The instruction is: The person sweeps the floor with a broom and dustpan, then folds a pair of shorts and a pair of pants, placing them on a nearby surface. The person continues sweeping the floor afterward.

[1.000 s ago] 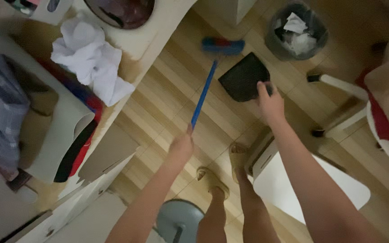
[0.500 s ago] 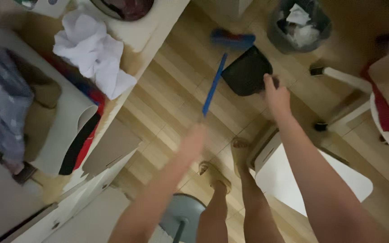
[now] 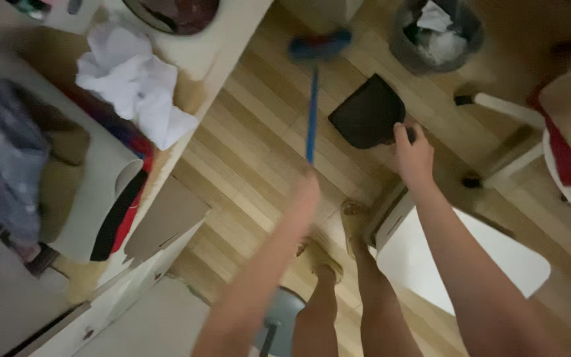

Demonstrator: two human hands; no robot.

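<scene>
Wooden plank floor [image 3: 246,165] runs between a cluttered white counter [image 3: 232,33] left and a waste bin [image 3: 401,49] far right. Left hand [image 3: 305,188] grips the blue broom [image 3: 312,99]; right hand [image 3: 414,155] clasps the black dustpan [image 3: 365,112].

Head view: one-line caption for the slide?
Looking down: left hand holds a blue broom, right hand holds a black dustpan on the wood floor near a full wastebasket.

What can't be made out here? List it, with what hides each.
Head view only:
- Left hand: motion blur hides its grip on the broom.
- Dustpan handle: covered by the right hand.
- Dust on the floor: too dim and small.
- Bin: cut by the top edge.
</scene>
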